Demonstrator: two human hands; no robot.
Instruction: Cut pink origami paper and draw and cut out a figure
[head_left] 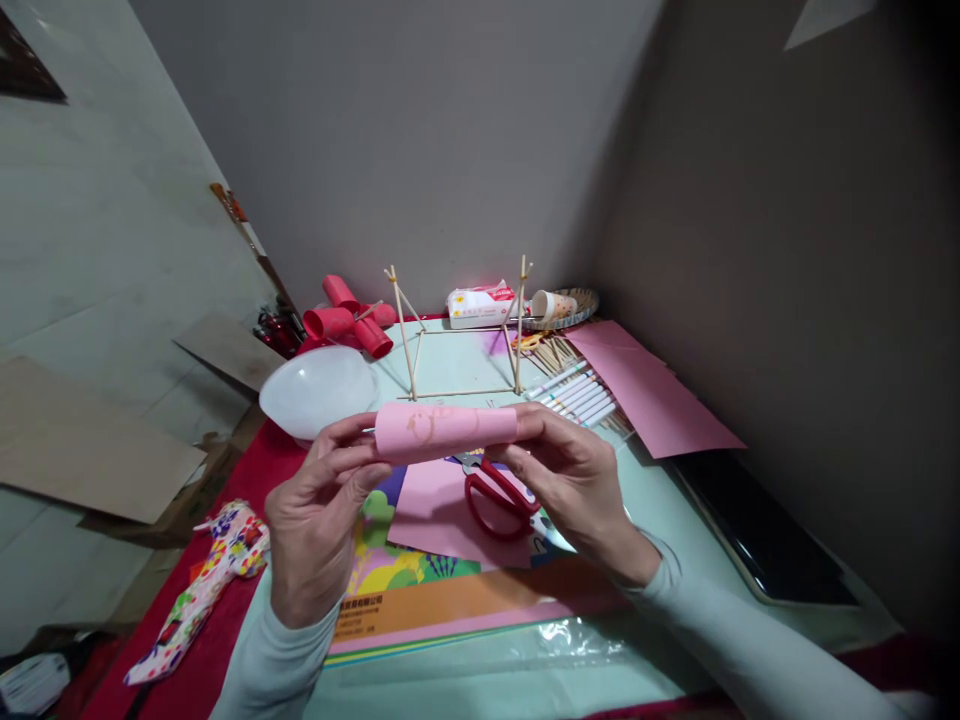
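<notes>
Both hands, left hand (315, 525) and right hand (566, 480), are pinching the ends of a rolled pink paper tube (446, 430), holding it level above the bench middle. Roll's looking already formed; red scissors (499, 495) are lying underneath on pink paper.
</notes>
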